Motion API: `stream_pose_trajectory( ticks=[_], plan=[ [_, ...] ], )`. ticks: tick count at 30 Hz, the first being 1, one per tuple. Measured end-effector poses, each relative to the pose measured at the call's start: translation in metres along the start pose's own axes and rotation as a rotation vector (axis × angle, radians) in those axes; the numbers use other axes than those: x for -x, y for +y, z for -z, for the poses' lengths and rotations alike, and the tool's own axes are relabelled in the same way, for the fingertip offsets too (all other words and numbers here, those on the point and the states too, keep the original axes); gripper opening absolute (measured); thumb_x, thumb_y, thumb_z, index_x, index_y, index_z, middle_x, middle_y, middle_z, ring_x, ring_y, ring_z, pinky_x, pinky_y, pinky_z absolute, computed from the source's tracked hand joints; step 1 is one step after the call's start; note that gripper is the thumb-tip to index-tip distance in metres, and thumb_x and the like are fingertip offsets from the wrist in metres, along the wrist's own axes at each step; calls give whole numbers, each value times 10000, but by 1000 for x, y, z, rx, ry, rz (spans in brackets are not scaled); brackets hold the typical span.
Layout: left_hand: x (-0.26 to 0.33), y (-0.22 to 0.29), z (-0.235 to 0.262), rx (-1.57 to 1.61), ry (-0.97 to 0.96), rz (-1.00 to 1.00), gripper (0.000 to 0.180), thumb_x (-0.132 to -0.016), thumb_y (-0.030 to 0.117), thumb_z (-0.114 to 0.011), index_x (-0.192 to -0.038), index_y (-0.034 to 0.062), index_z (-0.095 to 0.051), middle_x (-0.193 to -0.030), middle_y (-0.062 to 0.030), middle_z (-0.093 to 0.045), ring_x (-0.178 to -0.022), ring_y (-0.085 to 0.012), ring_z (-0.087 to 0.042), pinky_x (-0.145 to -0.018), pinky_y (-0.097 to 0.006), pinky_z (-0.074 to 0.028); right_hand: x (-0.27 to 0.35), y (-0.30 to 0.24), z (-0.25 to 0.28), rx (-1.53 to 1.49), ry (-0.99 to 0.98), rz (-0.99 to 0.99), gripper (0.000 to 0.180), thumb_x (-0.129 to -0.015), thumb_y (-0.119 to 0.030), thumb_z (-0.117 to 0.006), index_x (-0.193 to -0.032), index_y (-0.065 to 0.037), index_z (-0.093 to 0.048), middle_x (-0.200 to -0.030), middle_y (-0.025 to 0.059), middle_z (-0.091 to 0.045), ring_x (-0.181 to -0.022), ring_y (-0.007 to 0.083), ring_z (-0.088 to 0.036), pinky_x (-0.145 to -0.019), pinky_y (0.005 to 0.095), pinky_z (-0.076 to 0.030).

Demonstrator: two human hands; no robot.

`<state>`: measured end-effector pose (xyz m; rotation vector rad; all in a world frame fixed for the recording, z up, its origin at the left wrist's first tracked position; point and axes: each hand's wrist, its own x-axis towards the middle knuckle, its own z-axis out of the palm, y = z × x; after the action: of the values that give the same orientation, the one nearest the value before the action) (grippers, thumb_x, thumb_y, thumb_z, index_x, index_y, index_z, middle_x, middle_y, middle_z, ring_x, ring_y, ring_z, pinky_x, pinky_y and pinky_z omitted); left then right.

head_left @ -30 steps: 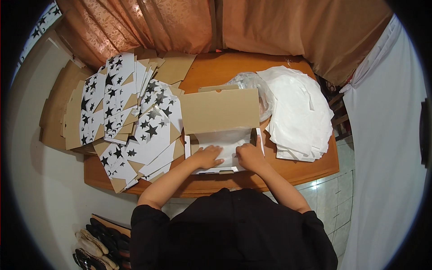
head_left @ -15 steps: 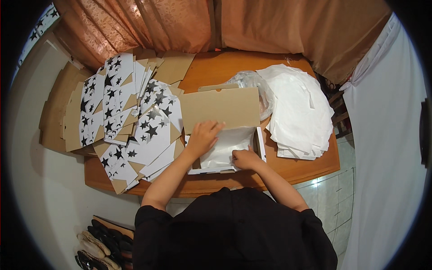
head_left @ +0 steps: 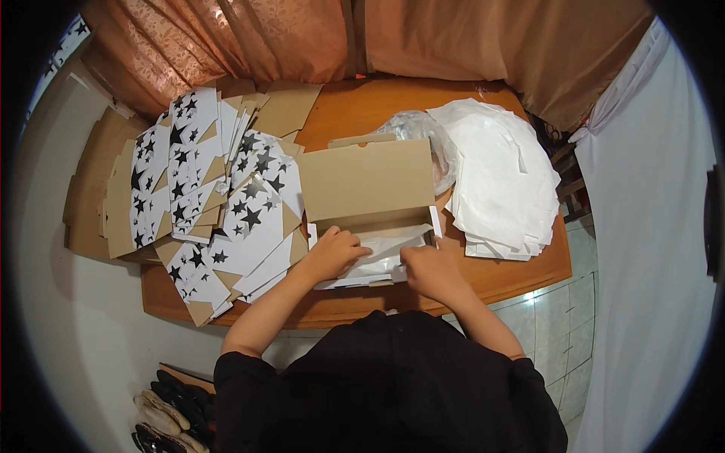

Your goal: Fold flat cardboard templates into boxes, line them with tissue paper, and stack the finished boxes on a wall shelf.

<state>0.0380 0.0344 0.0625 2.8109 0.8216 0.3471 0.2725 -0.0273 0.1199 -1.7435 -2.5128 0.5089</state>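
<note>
A cardboard box (head_left: 368,181) stands before me near the table's front edge, its plain brown lid raised at the far side. Inside lies a sheet of thin white paper (head_left: 377,262), creased and lifted partly off the bottom. My left hand (head_left: 332,254) reaches over the box's left side, fingers bent and closed on the paper's left part. At the right front corner, my right hand (head_left: 432,270) is closed on the paper's right edge, its fingertips partly hidden.
Flat box blanks with black stars (head_left: 253,204) pile up on the left of the wooden table (head_left: 355,113). A stack of white paper sheets (head_left: 495,189) lies on the right. Crumpled clear plastic (head_left: 415,127) sits behind the box. Shoes (head_left: 170,411) stand at lower left.
My left hand has come down from beside the lid into the box, onto the paper. The right hand has shifted right and nearer me. The paper's far edge has come away from the back wall.
</note>
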Motion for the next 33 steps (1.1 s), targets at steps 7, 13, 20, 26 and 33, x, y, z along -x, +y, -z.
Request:
stream_pose_trajectory(
  ticks=[7,13,20,26,33],
  plan=[
    [5,0,-8,129,-247,24,260,-783,326,-646,-1017,220,-688,-1032,-30,-598,-1021,-202,-516,-824,-342,-366,-31,14,6,-883,-67,-116,272,-783,-145,-576,-1045,-77,-604,-835,120,-660,-885,277,-615,-905,466,-377],
    [7,-5,-15,236,-356,105,245,-809,357,-619,-1009,240,-698,-1085,-28,-596,-1064,-222,-505,-870,-367,-358,-49,22,-53,-100,-79,36,310,-776,-167,-578,-1082,-133,-610,-1036,79,-639,-1028,255,-568,-979,534,-308],
    [1,-6,-27,134,-437,82,219,-789,299,-638,-994,257,-700,-1033,-24,-598,-1046,-194,-515,-857,-369,-361,-55,31,-75,-57,-353,155,235,-757,-200,-610,-975,-228,-695,-1048,41,-641,-1041,265,-560,-1018,539,-280],
    [-6,-6,-50,-100,-400,-7,211,-730,223,-689,-940,242,-697,-911,14,-596,-953,-178,-549,-824,-375,-385,-63,26,-75,61,-212,203,225,-747,-219,-631,-966,-198,-681,-1022,66,-607,-1066,255,-540,-1028,544,-260],
    [0,-6,-3,159,-207,83,245,-719,289,-697,-947,200,-693,-885,-6,-600,-915,-195,-555,-814,-367,-387,-82,40,-27,-241,440,145,377,-724,-186,-638,-1075,-74,-560,-1051,133,-557,-1057,328,-503,-977,468,-320]
  ],
)
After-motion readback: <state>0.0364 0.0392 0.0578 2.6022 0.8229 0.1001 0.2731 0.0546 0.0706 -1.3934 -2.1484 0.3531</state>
